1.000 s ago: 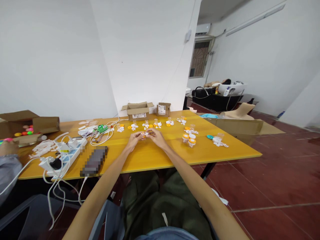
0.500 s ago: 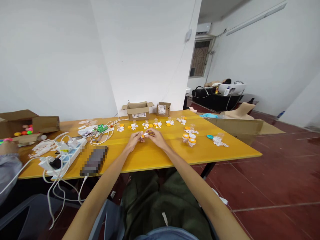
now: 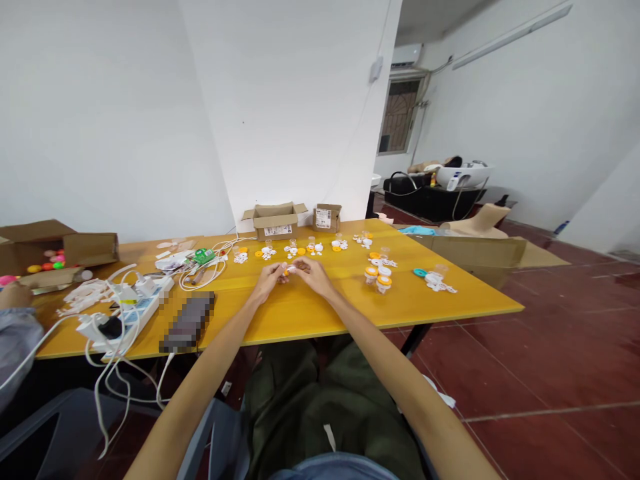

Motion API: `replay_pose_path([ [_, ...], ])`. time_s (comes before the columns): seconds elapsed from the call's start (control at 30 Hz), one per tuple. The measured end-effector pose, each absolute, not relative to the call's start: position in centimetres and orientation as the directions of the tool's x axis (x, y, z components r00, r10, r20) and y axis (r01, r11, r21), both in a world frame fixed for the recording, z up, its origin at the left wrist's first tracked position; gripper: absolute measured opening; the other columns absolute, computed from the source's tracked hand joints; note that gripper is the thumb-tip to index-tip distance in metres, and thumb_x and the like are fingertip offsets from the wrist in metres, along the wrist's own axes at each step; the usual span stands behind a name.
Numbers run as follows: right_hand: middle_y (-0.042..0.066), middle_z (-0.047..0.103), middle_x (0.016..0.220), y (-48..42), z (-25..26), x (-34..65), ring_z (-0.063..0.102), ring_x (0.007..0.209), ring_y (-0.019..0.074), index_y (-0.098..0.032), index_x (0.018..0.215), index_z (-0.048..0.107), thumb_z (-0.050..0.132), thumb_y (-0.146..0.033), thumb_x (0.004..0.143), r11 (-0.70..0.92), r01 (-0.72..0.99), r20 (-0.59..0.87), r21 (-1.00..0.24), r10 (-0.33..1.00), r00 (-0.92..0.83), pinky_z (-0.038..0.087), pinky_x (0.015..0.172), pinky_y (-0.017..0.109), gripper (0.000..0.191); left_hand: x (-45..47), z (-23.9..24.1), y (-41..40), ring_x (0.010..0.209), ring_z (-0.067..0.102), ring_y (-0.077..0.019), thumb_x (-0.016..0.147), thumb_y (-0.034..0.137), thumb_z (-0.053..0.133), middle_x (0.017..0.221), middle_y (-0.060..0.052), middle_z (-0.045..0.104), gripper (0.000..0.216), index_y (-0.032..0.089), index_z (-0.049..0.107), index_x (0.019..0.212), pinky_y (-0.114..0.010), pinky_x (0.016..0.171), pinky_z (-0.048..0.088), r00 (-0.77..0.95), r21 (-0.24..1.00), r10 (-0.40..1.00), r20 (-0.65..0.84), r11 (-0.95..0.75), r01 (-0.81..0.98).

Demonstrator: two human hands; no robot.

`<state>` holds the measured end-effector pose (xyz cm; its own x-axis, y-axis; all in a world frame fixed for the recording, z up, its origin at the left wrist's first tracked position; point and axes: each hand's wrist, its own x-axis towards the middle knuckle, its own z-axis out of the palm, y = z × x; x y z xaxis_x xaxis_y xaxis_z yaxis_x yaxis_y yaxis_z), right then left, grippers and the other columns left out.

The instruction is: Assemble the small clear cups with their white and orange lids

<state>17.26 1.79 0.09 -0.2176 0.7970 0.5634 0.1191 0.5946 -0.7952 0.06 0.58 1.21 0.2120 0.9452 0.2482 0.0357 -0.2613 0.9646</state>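
My left hand [image 3: 267, 278] and my right hand [image 3: 313, 273] meet over the middle of the yellow table [image 3: 300, 310]. Their fingertips pinch a small orange and white part [image 3: 289, 270] between them. Both hands are closed on it. Beyond the hands lie rows of small orange and white parts [image 3: 300, 250]. To the right stand small clear jars with orange lids [image 3: 377, 278].
Two open cardboard boxes [image 3: 275, 221] stand at the far edge by the wall. A power strip with white cables [image 3: 127, 310] and a dark flat object [image 3: 189, 322] lie at the left. Another box with coloured balls [image 3: 47, 257] sits far left, near another person's sleeve [image 3: 15, 333]. A teal lid [image 3: 420, 273] lies at the right.
My hands stay together over the table and shift only slightly while working the small part. The other person's hand at the far left has moved a little.
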Motion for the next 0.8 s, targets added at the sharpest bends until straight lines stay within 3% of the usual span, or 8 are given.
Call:
replay_pose_path([
  [0.37, 0.002, 0.073, 0.077, 1.51, 0.12, 17.34, 0.066, 0.071, 0.0179, -0.021, 0.081, 0.068, 0.067, -0.046, 0.084, 0.605, 0.165, 0.572, -0.779, 0.794, -0.207, 0.054, 0.071, 0.031, 0.025, -0.01, 1.41, 0.35, 0.069, 0.064, -0.0167, 0.07, 0.062, 0.077, 0.075, -0.005, 0.07, 0.047, 0.017, 0.076, 0.083, -0.029, 0.069, 0.052, 0.215, 0.963, 0.944, 0.251, -0.266, 0.041],
  [0.6, -0.004, 0.064, 0.06, 1.46, -0.02, 17.46, 0.062, 0.056, 0.0169, -0.023, 0.088, 0.064, 0.063, -0.044, 0.087, 0.566, 0.207, 0.531, -0.798, 0.823, -0.205, 0.05, 0.061, 0.029, 0.021, 0.12, 1.51, 0.33, 0.073, 0.066, -0.0176, 0.069, 0.058, 0.079, 0.087, -0.007, 0.075, 0.046, 0.018, 0.078, 0.091, -0.03, 0.071, 0.053, 0.227, 0.958, 0.936, 0.268, -0.284, 0.038],
  [0.8, -0.005, 0.061, 0.06, 0.94, 0.26, 17.38, 0.059, 0.054, 0.0159, -0.024, 0.083, 0.059, 0.062, -0.045, 0.086, 0.571, 0.209, 0.528, -0.794, 0.818, -0.228, 0.047, 0.059, 0.028, 0.021, 0.27, 1.63, 0.22, 0.069, 0.064, -0.017, 0.069, 0.061, 0.078, 0.076, -0.004, 0.072, 0.046, 0.018, 0.077, 0.086, -0.03, 0.069, 0.053, 0.214, 0.955, 0.936, 0.278, -0.293, 0.041],
])
